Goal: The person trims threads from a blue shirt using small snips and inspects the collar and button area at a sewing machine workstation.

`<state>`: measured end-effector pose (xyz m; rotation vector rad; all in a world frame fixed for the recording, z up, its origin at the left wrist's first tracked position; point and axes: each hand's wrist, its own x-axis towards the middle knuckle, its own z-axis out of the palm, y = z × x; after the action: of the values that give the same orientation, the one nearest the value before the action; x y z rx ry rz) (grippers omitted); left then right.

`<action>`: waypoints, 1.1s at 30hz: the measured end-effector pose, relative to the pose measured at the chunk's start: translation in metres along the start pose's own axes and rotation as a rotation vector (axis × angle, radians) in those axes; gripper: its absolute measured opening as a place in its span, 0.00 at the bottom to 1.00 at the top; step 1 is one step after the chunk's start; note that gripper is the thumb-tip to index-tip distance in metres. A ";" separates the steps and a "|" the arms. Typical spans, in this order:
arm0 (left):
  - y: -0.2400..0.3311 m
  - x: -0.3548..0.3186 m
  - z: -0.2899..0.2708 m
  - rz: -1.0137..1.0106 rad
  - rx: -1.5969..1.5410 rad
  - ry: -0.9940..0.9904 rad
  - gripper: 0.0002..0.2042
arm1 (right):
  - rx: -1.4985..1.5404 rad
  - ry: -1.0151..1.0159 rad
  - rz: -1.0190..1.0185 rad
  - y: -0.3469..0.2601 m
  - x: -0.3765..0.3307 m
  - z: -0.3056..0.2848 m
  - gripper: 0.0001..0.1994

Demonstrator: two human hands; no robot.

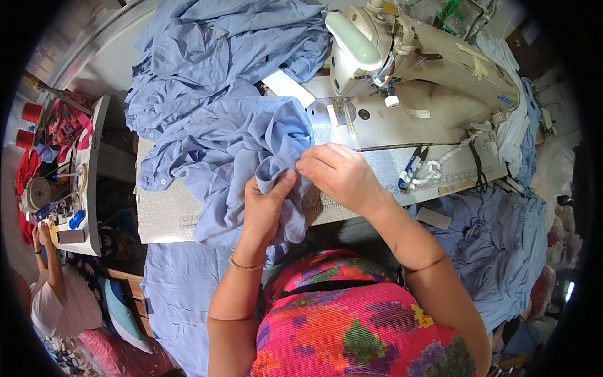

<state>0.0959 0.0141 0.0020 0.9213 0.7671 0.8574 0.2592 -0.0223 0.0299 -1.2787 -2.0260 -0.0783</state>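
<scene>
Thread spools, red, on a side tray at far left; the small items beside them are too crowded to tell apart. Another person's arm reaches up to the tray's near end, body cut off by the rim. Blue garment, heaped from the far left corner of the sewing table to its near edge, one fold hanging over. Left hand, at the near edge, pinches a bunched fold with thumb up; fingers buried in cloth. Right hand, touching the left, curled over the same fold, fingertips hidden. Thread snips, blue-handled, right of the hands. Sewing machine, cream, along the far edge; needle area hard to make out. More blue cloth below the right corner.
</scene>
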 end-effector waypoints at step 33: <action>-0.008 0.002 0.001 0.047 0.098 0.008 0.03 | -0.093 0.030 -0.035 0.000 -0.004 0.007 0.07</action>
<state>0.1002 0.0125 -0.0046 1.0266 0.8022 0.8706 0.2562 -0.0224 0.0225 -1.2921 -2.0395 -0.2094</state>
